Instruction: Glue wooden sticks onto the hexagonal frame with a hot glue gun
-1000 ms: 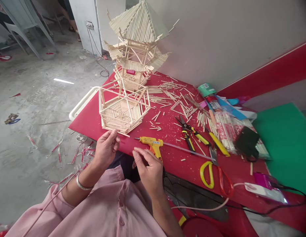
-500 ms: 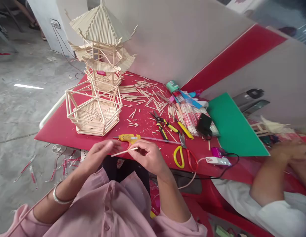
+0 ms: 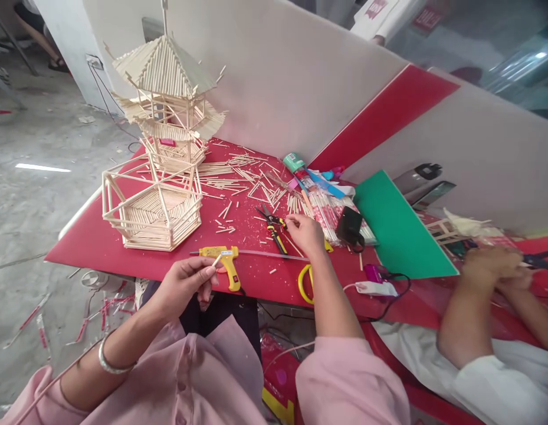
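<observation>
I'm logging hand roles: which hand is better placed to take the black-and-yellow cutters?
Probably the right hand: its fingers are at the cutters, while the left hand holds a stick beside the yellow glue gun.

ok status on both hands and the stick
Left hand pinching short stick. Right hand at black-and-yellow pliers, contact unclear. Glue gun lying close by left hand.

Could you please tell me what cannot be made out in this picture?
All in the head view:
Scissors: mostly hidden behind the right forearm.
Stick: lower end covered by the left hand.
Pliers: whether the right hand grips them; its fingers cover any contact.
Glue gun: label too small to read.
Co-worker's hands: blurred, contents unclear.
</observation>
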`<state>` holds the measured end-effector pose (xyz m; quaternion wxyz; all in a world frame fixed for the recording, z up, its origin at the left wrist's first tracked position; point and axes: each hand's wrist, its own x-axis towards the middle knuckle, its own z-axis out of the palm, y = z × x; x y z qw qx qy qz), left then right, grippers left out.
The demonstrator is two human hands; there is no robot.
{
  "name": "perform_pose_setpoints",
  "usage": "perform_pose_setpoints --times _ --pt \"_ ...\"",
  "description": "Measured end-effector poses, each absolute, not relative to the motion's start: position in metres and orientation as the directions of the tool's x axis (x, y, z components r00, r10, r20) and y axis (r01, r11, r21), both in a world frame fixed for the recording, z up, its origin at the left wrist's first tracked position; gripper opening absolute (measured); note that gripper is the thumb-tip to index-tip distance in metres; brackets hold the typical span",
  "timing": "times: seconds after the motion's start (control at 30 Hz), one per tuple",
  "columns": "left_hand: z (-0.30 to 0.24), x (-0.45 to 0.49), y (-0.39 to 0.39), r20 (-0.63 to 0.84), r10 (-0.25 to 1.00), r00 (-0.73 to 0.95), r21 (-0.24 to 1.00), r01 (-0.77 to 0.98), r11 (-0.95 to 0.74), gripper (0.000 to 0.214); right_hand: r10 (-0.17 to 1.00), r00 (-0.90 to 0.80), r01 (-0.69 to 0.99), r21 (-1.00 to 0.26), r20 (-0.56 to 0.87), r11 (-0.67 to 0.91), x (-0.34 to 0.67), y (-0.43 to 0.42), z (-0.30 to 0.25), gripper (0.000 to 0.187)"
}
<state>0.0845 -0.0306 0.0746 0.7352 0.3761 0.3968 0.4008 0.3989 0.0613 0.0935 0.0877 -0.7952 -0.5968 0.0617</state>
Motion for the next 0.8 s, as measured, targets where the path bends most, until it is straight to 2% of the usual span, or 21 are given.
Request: perform_pose_setpoints --times 0.07,0.33,0.47,0.53,0.57,0.63,0.67,0.73,0.8 --pt "0.075 0.085 -0.031 -0.273 0.9 0.34 0.876 -0.298 0.379 0.04 0.931 0.363 0.928 -0.078 -0.043 -0.365 0.418 0.08 0.095 0.031" --pt "0.075 0.087 -0.029 -0.353 0.895 0.273 0.843 -0.322 0.431 0.042 0.827 0.546 0.837 0.132 -0.132 -0.532 0.455 0.084 0.09 0.041" --pt "0.084 0.094 -0.024 -0.343 0.898 0.275 0.833 -0.354 0.426 0.041 0.829 0.526 0.85 0.152 -0.191 -0.504 0.473 0.077 0.084 0.044" --pt "0.087 0.095 -0.023 -0.327 0.909 0.259 0.836 -0.369 0.406 0.04 0.864 0.491 0.869 0.13 -0.107 -0.478 0.472 0.068 0.084 0.047" --pt "0.088 0.095 -0.022 -0.322 0.913 0.249 0.839 -0.371 0.397 0.039 0.886 0.463 0.883 0.1 -0.019 -0.459 0.468 0.062 0.086 0.049" --pt "0.087 0.095 -0.023 -0.318 0.92 0.228 0.847 -0.368 0.384 0.039 0.914 0.355 0.932 -0.005 0.195 -0.361 0.447 0.044 0.09 0.051" --pt "0.087 0.095 -0.023 -0.322 0.921 0.22 0.848 -0.365 0.384 0.039 0.923 0.269 0.963 -0.067 0.274 -0.261 0.431 0.032 0.093 0.05" --pt "0.085 0.095 -0.023 -0.33 0.921 0.207 0.845 -0.37 0.386 0.042 0.933 0.025 0.984 -0.174 0.36 0.041 0.392 0.005 0.097 0.046" --pt "0.084 0.095 -0.024 -0.335 0.921 0.2 0.838 -0.383 0.388 0.044 0.895 -0.218 0.92 -0.226 0.39 0.322 0.351 -0.022 0.101 0.043"
